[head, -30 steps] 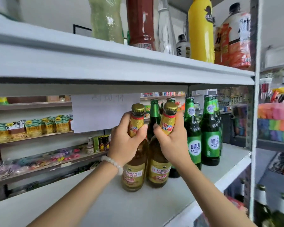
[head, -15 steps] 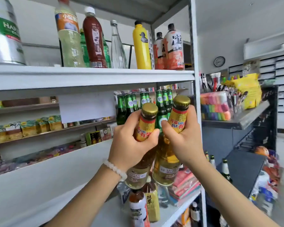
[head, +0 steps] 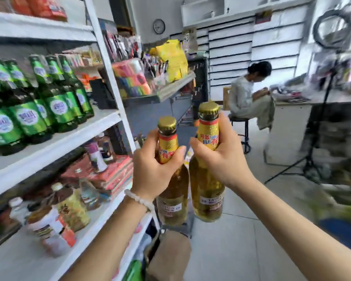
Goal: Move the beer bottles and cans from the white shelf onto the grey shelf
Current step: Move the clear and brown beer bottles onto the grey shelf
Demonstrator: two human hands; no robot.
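Two amber beer bottles [head: 208,179] held by necks, one per grip (both closed tight); best kept upright, apart, toward grey shelf [head: 170,91].

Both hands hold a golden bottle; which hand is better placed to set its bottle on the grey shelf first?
Right hand, probably: its bottle rides higher and further right, nearer the grey shelf; the left hand is lower.

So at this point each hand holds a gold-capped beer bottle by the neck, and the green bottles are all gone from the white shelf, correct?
Not quite. The left hand and right hand each hold a gold-capped beer bottle by the neck, left bottle, right bottle. But the green bottles are not gone: the head view shows a cluster of them standing on the white shelf.
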